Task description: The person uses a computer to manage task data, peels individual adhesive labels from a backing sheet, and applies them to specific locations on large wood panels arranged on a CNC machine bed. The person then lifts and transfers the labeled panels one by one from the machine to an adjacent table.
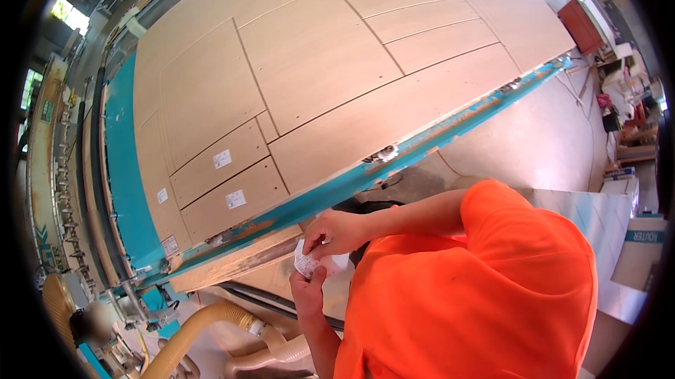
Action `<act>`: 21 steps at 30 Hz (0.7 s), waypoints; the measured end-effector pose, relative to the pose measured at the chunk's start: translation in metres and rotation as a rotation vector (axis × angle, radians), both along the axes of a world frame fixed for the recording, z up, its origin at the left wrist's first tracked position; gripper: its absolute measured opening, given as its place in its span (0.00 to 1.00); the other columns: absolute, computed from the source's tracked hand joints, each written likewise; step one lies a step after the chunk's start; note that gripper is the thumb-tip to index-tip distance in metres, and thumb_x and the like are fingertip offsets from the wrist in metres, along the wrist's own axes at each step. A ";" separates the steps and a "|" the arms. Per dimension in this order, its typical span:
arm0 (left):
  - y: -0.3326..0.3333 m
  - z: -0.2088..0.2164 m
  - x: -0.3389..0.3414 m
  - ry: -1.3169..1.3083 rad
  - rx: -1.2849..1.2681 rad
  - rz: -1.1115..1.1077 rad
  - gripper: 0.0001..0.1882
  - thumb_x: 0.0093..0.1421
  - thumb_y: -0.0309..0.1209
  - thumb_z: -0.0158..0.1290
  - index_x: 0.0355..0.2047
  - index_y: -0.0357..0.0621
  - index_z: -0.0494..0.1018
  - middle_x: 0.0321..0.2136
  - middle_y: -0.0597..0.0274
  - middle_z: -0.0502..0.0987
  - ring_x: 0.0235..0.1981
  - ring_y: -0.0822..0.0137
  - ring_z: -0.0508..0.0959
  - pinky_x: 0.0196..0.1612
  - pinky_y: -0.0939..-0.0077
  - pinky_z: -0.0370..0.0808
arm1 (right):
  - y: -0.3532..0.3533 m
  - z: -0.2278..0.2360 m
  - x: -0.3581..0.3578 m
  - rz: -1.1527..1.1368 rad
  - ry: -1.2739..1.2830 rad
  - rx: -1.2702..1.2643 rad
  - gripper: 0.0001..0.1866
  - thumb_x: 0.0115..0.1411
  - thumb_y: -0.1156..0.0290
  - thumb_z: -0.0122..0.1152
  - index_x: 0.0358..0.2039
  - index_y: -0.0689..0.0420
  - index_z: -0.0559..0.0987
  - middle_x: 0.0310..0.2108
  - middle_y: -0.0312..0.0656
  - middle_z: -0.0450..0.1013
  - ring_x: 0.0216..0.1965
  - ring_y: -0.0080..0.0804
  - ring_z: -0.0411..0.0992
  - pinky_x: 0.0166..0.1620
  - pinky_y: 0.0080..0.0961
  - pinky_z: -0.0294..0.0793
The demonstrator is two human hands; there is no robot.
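Observation:
Close to my body, my left hand (308,290) pinches the lower edge of a white printed label sheet (305,262) between thumb and fingers. From above, my right hand (336,233) bends over the same sheet, its fingertips closed on the printed face. Whether a single label is lifted off is too small to tell. Beyond my hands lies a large light-brown wood panel (323,48), cut by grooves into several rectangular pieces. White labels stick to its near left pieces: one label (222,159), a second label (235,199), and a smaller label (162,195).
The panel rests on a teal machine bed (309,208) with metal fittings along its near edge. Wooden boards (239,261) lie below that edge. A tan ribbed hose (190,330) curves at the lower left. A red-brown box (581,26) and a cardboard carton (641,252) stand at the right.

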State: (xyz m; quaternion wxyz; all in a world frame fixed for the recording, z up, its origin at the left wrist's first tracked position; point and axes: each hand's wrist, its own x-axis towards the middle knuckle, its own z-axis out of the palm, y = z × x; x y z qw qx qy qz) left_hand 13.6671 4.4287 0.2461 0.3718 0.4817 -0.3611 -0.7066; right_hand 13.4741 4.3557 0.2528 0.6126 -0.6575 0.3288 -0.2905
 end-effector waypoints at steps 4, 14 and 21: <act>0.020 0.002 -0.011 -0.077 0.013 -0.069 0.13 0.54 0.22 0.51 0.41 0.32 0.70 0.36 0.63 0.74 0.36 0.73 0.73 0.40 0.79 0.69 | 0.019 0.007 -0.017 -0.032 0.039 0.120 0.08 0.50 0.72 0.61 0.31 0.60 0.79 0.26 0.40 0.75 0.28 0.25 0.72 0.34 0.21 0.71; 0.037 0.011 -0.060 -0.189 -0.014 -0.018 0.12 0.54 0.22 0.49 0.39 0.33 0.71 0.31 0.63 0.76 0.31 0.74 0.75 0.35 0.80 0.72 | -0.068 -0.068 -0.063 -0.447 -0.249 0.186 0.07 0.53 0.71 0.56 0.30 0.60 0.76 0.26 0.40 0.74 0.30 0.25 0.72 0.36 0.23 0.71; 0.025 0.013 -0.125 -0.345 0.084 0.125 0.14 0.53 0.20 0.46 0.41 0.29 0.68 0.32 0.58 0.76 0.30 0.67 0.77 0.33 0.75 0.76 | -0.131 -0.142 -0.133 -0.765 0.035 -0.173 0.04 0.55 0.75 0.51 0.30 0.60 0.74 0.31 0.42 0.74 0.32 0.31 0.71 0.38 0.25 0.70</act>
